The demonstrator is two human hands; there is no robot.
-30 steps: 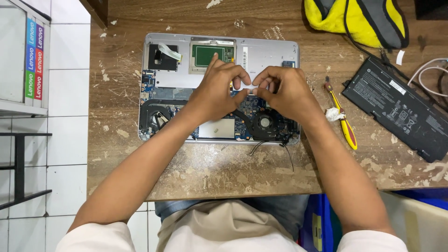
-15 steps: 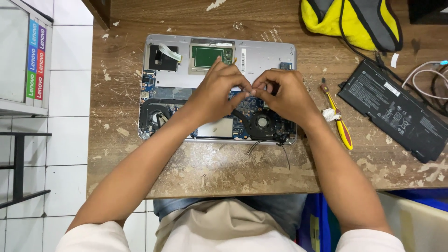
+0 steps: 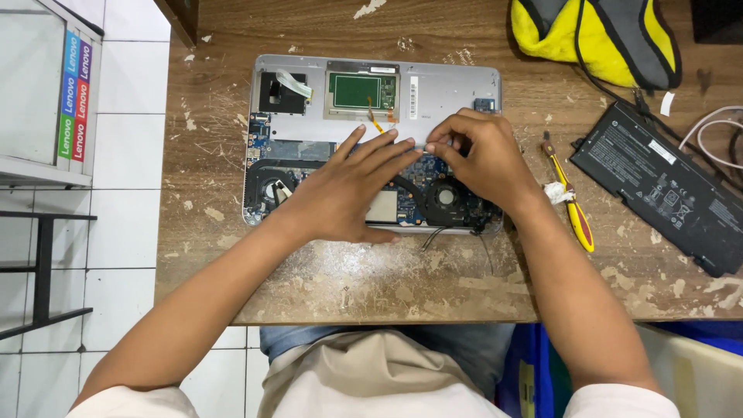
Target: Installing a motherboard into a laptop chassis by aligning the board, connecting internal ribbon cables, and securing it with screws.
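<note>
Your left hand (image 3: 352, 193) lies flat, fingers spread wide and holding nothing, on the opened silver laptop base with its exposed blue circuit board (image 3: 309, 128), which sits near the middle of the scratched, paint-flecked wooden worktop (image 3: 348, 279). The palm covers the board's middle, and the fingertips reach towards the green rectangular touchpad board (image 3: 361, 90) at the far edge.

Your right hand (image 3: 480, 159) is curled just beside it, thumb and fingers pinched narrow over the board's right part, next to the round black cooling fan (image 3: 445, 197). Whatever sits between those fingertips is too small to make out (so you cannot tell if anything is gripped).

A second black fan (image 3: 269, 188) shows at the laptop's left corner, and a thin orange ribbon cable (image 3: 374, 121) runs down from the touchpad board towards your left fingertips.

To the right of your right wrist lies a yellow-handled screwdriver (image 3: 571, 203) with white tape around its shaft. Further right rests a flat black rectangular battery pack (image 3: 665, 186), and a yellow and grey fabric pouch (image 3: 596, 39) sits at the far right edge.
</note>
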